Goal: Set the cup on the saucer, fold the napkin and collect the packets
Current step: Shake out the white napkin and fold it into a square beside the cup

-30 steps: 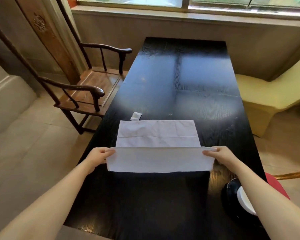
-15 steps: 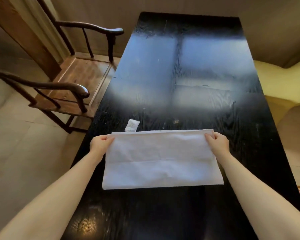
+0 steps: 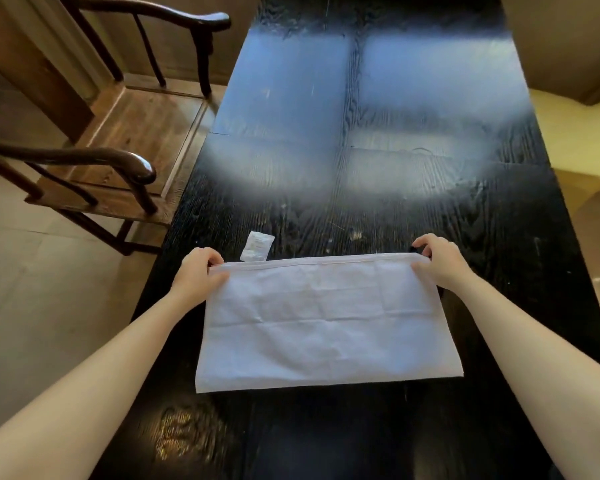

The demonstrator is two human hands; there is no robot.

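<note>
White napkin folded flat on black table, lower centre of frame, left hand pinching its far-left corner, right hand pinching its far-right corner, small white packet just beyond the far edge, wooden armchair upper left.

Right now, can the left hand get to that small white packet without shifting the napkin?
Probably yes. The packet lies on bare table just beyond the left hand, nothing between them, but that hand is pinching the napkin corner and must release first.
</note>
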